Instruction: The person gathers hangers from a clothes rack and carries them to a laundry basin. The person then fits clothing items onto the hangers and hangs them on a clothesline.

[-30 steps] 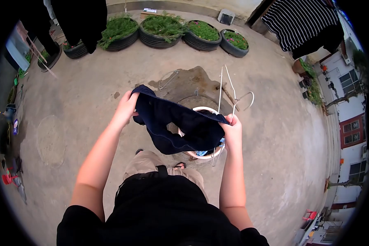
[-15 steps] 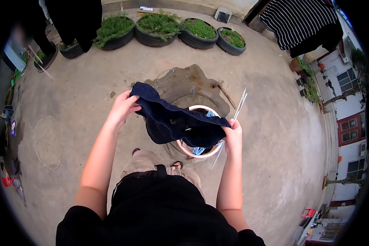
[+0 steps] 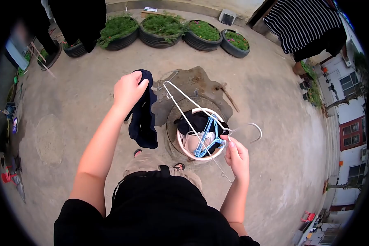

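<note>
Navy garment (image 3: pixel 145 119) hangs in a bunched strip from your L hand (image 3: pixel 129 90) in the head view, L of the bucket (image 3: pixel 187 154) & apart from it. That grip is narrow, fist closed on the cloth's top end. Your R hand (image 3: pixel 236 158) has thumb & fingers pinched on the white hanger (image 3: pixel 192 102) near its hook, frame slanting across above the bucket mouth. Progress, as far as it shows: garment's out of the bucket and in hand, but the hanger's bare & the two don't touch, so I'd judge this pc. about midway, w/ joining them undone. More's left too, judging by the bucket. Re containers: bucket's white-rimmed, sits on a round cover (image 3: pixel 171 139) in the floor, & holds blue hangers (image 3: pixel 207 139) on top, beige cloth (image 3: pixel 191 142) on the L side, plus black cloth (image 3: pixel 197 121) at the far side, partly over the rim. Can't tell what's at the bottom. Beyond, by the wall, tyre planters (image 3: pixel 160 40) hold green plants (image 3: pixel 162 25), some w/ small flowers. Hung up already: a striped garment (image 3: pixel 303 26) upper R, plus dark clothes (image 3: pixel 78 20) upper L, approx. count unclear.
</note>
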The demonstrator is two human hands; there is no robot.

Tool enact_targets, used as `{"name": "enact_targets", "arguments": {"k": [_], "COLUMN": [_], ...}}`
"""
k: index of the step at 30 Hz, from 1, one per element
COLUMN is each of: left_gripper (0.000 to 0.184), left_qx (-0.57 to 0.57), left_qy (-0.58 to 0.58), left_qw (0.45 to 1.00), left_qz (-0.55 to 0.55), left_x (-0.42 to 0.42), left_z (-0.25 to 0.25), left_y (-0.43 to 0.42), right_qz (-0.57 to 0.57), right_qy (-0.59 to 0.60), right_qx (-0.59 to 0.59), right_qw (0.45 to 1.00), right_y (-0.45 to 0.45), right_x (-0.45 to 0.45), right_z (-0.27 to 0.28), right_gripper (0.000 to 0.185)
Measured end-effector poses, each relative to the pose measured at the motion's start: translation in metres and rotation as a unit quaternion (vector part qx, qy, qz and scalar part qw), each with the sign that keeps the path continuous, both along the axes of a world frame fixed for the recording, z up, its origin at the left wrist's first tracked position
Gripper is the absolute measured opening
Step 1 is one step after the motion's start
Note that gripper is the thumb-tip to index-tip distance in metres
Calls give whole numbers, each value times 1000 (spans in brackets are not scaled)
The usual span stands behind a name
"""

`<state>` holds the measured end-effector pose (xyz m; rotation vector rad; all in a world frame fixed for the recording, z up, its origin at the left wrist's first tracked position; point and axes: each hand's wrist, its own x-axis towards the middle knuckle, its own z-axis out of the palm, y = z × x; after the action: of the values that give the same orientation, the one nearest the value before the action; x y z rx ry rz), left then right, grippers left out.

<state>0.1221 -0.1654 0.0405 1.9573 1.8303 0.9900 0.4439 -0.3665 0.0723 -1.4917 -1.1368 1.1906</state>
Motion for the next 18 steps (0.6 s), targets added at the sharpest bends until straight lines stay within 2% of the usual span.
{"name": "enact_targets", "arguments": {"k": [1,6,13,18], "left_gripper": [28,27,23,26], "left_qx": [10,9,44,77], "left_qy": [42,110,128,146], "left_qw": [999,993,990,984], "left_qz": [7,42,46,65], "left_x": [-2,-17,-23,-31], "left_z": [2,-1,0,-18], "left_y": [1,14,13,18], "right_qz": [4,12,45,51], "right_qy": [11,82,147,158], "right_qx": [-2,-48,-85,-87], "right_qw": [1000,995,984,982], "right_y": [-5,-15,-3,-1], "right_x": [-3,-18,-49,-50], "right_z": [5,23,14,26], "right_gripper": [32,31,31,31]}}
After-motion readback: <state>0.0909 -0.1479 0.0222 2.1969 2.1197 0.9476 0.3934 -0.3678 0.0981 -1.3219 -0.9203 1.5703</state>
